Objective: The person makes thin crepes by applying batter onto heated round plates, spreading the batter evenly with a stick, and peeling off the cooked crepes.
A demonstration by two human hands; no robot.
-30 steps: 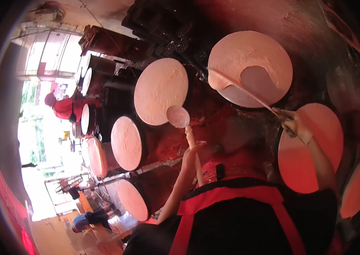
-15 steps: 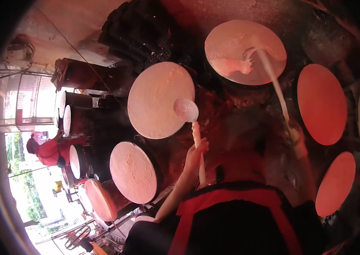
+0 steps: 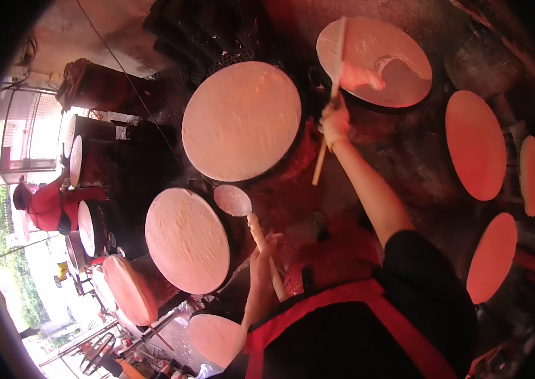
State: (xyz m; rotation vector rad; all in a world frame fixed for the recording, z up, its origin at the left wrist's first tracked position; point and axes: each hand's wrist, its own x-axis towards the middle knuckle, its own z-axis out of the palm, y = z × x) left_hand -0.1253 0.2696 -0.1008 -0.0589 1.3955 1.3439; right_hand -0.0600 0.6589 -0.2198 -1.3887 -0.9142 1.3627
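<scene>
My left hand (image 3: 259,259) is closed around the handle of a ladle (image 3: 233,201), whose pale-coated bowl hangs between two batter-covered round griddles. My right hand (image 3: 336,123) grips a long thin stick (image 3: 319,165), its far part crossing the left side of the upper-right griddle (image 3: 406,83). Pale batter covers much of that griddle, with a thicker mound (image 3: 361,77) near the left and a darker, thinly coated patch at the right. Left of my right hand lies a large griddle (image 3: 242,120) with a pale, even layer.
Another coated griddle (image 3: 187,240) sits nearer my left side. More round surfaces, one reddish (image 3: 476,145), stand at the right. Dark drum-like stoves (image 3: 100,161) line the left, where a person in red (image 3: 53,207) works. A wire (image 3: 122,66) crosses the upper left.
My right hand has moved left and forward, bringing the stick to the griddle's left side. My left hand and ladle have shifted left and nearer, off the large griddle. The view has shifted.
</scene>
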